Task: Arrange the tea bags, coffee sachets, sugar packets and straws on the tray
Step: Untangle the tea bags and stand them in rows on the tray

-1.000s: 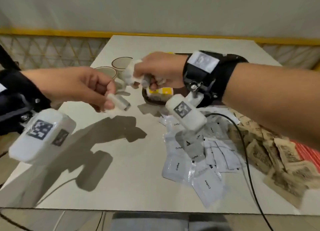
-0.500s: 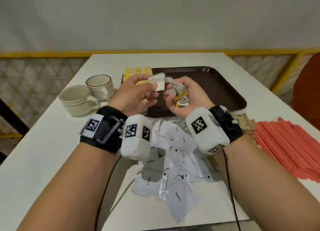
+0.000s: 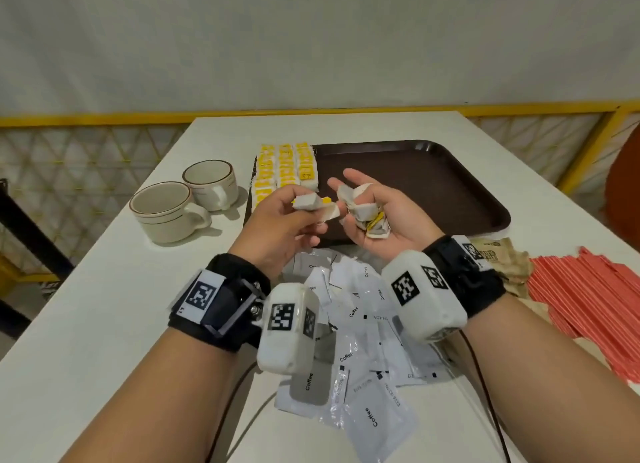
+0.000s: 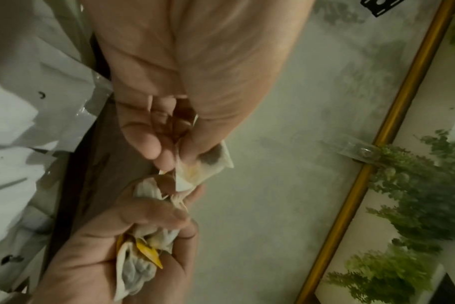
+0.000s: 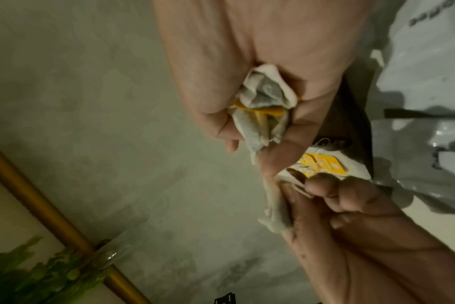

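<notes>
Your right hand [image 3: 384, 216] cups a crumpled bunch of tea bags [image 3: 369, 216] above the tray [image 3: 450, 192], fingers loosely curled round them. Your left hand [image 3: 277, 227] pinches a single tea bag [image 3: 306, 201] drawn from that bunch. You look to be on the tea-bag step: next, lay it beside the yellow-tagged rows [image 3: 285, 166] at the tray's left edge, tag up.

The tea bags [image 3: 367, 216] look like soft, crumpled filter paper with glossy yellow paper tags; the coffee sachets [image 3: 372, 417] are slick, shiny white plastic film that catches the light; the sugar packets [image 3: 498, 258] are matt, wrinkled brown paper; the straws [image 3: 588, 299] wear matt red paper wrappers; the tray [image 3: 450, 185] is dark brown plastic with a faint sheen; the cups [image 3: 166, 209] are glazed cream ceramic; the tabletop [image 3: 86, 306] is smooth matt white.
</notes>
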The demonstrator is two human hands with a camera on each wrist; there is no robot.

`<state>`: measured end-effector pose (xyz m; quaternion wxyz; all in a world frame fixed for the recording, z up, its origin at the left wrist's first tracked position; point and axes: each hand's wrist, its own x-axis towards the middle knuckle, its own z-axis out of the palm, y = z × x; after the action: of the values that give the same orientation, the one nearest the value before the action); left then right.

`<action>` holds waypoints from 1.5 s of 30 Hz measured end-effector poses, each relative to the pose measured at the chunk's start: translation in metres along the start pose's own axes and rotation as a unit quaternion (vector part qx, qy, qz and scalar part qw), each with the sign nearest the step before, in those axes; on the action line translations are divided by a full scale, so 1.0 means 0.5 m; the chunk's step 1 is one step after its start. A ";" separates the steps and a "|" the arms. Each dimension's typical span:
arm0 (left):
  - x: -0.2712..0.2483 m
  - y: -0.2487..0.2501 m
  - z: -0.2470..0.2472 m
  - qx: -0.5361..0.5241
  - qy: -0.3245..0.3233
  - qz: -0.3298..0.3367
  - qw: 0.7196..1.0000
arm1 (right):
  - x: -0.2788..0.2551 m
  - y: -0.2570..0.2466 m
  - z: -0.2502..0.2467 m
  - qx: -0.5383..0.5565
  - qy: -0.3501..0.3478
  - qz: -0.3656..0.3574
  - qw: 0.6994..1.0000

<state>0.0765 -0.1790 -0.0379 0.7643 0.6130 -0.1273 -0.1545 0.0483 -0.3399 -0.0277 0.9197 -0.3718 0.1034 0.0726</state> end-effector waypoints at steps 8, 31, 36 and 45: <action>0.003 0.007 -0.004 -0.004 0.015 0.051 0.999 | -0.010 -0.012 -0.005 -0.040 0.007 0.029 0.999; -0.005 0.000 0.005 0.149 0.067 0.157 0.974 | -0.031 0.022 -0.002 -0.170 0.027 -0.020 0.985; -0.004 -0.002 0.007 0.135 0.021 0.138 0.981 | -0.032 0.020 -0.001 -0.156 0.040 -0.035 0.986; -0.007 0.008 0.006 0.164 0.052 0.095 0.981 | -0.033 0.011 0.001 -0.057 -0.006 0.011 0.998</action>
<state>0.0725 -0.1797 -0.0334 0.6701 0.7223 -0.1689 -0.0265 0.0311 -0.3367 -0.0269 0.8969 -0.4219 0.0977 0.0902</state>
